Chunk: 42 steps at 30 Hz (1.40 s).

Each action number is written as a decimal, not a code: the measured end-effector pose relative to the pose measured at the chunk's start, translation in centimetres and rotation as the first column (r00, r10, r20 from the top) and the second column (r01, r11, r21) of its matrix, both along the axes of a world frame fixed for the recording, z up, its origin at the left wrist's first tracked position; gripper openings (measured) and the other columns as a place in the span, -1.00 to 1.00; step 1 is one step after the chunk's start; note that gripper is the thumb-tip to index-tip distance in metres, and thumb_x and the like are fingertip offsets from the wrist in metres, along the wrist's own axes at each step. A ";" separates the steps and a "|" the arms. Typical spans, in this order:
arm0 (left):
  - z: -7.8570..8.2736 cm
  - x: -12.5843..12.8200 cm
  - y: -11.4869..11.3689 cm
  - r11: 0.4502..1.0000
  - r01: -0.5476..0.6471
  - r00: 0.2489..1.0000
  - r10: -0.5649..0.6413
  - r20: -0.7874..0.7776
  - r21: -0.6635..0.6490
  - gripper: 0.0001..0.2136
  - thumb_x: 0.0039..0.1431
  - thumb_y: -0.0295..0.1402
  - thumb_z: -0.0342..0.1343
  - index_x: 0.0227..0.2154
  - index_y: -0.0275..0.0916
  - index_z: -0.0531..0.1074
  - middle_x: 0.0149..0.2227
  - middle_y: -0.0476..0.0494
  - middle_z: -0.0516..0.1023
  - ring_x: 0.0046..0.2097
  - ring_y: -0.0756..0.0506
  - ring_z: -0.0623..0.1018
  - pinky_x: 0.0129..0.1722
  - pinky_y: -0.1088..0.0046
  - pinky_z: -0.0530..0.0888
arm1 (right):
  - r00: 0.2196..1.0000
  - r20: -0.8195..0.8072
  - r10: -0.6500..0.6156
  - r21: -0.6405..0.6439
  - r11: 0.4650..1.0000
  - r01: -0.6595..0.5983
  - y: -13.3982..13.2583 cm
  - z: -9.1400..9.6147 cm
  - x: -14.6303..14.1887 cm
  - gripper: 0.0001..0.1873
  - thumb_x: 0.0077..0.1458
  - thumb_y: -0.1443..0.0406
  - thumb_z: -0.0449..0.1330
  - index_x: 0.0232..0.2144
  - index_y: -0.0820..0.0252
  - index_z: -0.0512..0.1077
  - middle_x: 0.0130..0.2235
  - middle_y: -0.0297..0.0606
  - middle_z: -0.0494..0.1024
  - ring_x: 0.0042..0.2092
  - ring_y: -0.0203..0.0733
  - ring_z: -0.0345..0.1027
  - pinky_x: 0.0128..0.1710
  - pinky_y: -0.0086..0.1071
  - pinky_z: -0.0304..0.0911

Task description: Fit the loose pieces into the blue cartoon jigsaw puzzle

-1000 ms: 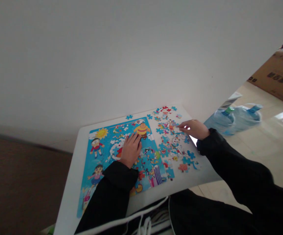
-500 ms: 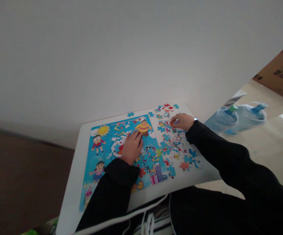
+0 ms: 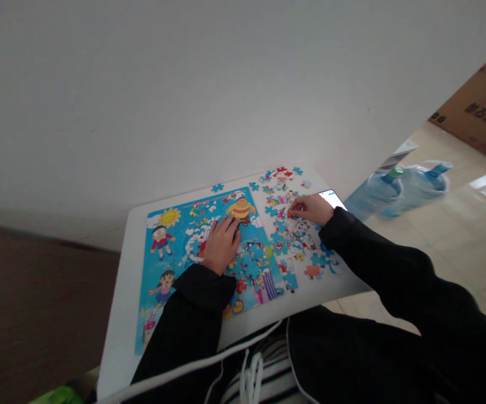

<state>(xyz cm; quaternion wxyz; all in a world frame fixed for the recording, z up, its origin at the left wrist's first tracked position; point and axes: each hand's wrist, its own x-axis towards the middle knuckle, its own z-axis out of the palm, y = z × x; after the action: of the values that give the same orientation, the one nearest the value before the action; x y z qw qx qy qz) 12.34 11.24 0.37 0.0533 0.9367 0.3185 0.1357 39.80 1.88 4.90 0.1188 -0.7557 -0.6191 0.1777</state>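
My left hand (image 3: 221,244) lies flat on the blue cartoon jigsaw board (image 3: 155,280), fingers stretched out, just below the figure in a yellow shirt. It covers part of the picture in the middle. To the right of the board, my right hand (image 3: 313,209) is closed in a pinch over the loose pieces. An orange-red puzzle piece (image 3: 290,213) shows at its fingertips; whether it is lifted off the table is hard to tell. Several loose puzzle pieces (image 3: 312,271) lie spread around that hand, some overlapping the board's right edge.
The white table (image 3: 120,292) stands against a pale wall (image 3: 226,95). A phone (image 3: 332,198) with a lit screen lies behind my right wrist. On the floor to the right are clear water jugs (image 3: 421,188) and a cardboard box (image 3: 478,112). A white cord (image 3: 192,367) crosses in front of me.
My right hand has moved slightly toward me among the loose pieces, uncovering more of the phone and a piece near the back. My left hand stays flat on the board. The view has shifted a little.
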 end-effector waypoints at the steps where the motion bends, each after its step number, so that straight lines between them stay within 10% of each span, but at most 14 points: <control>1: 0.0 0.0 0.0 1.000 0.004 1.000 -0.004 0.002 0.000 -0.65 0.22 -0.36 -0.16 0.02 -0.31 0.31 0.10 -0.28 0.34 0.12 -0.21 0.33 0.12 0.11 0.25 | 1.000 -0.002 -0.009 0.009 1.000 0.009 -0.5 0.3 -0.1 -0.75 0.02 0.18 0.12 -0.32 0.18 0.50 -0.42 -0.32 0.55 -0.43 -0.33 0.35 -0.42 -0.48 0.18; 9: 0.2 0.0 -0.1 1.000 -0.002 1.000 0.002 0.000 0.000 -0.64 0.23 -0.35 -0.19 0.02 -0.34 0.31 0.10 -0.29 0.34 0.14 -0.23 0.31 0.13 0.11 0.23 | 0.988 0.063 -0.140 0.122 0.984 0.131 -8.4 3.3 -0.4 -0.67 0.10 0.14 0.01 -0.22 0.08 0.51 -0.36 -0.31 0.57 -0.42 -0.28 0.40 -0.30 -0.39 0.27; 16: 0.3 0.1 -0.1 1.000 0.000 1.000 0.000 -0.010 -0.002 -0.63 0.22 -0.34 -0.20 0.01 -0.33 0.32 0.10 -0.29 0.34 0.13 -0.24 0.32 0.11 0.09 0.25 | 0.993 0.023 -0.118 0.282 0.953 0.107 -14.0 -3.2 -6.3 -0.58 0.20 0.19 -0.13 -0.05 0.10 0.42 0.06 -0.18 0.39 0.10 -0.10 0.22 0.06 -0.16 0.23; 28: 0.4 0.1 -0.2 1.000 0.002 1.000 -0.002 -0.009 -0.002 -0.63 0.23 -0.34 -0.19 0.04 -0.32 0.30 0.11 -0.27 0.32 0.14 -0.23 0.30 0.10 0.10 0.26 | 0.992 -0.011 -0.125 0.330 0.936 0.121 -12.5 -4.2 -8.2 -0.53 0.23 0.21 -0.17 0.15 0.08 0.18 0.19 -0.18 0.22 0.25 -0.13 -0.07 0.17 -0.08 0.05; 42: 0.2 0.1 -0.3 1.000 -0.015 1.000 0.015 -0.006 -0.002 -0.64 0.22 -0.35 -0.17 0.04 -0.30 0.29 0.12 -0.25 0.32 0.14 -0.22 0.31 0.12 0.12 0.24 | 0.974 0.227 -0.002 0.094 0.995 -0.020 -9.8 -3.3 -7.8 -0.49 0.17 0.02 -0.10 0.15 -0.14 0.15 0.29 -0.21 -0.05 0.27 0.17 -0.25 0.12 0.23 -0.16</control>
<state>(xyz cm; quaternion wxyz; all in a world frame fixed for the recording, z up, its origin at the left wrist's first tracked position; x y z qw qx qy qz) 12.39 10.93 0.55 0.0523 0.9345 0.3260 0.1328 32.01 -7.97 1.57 0.0826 -0.7617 -0.6397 0.0611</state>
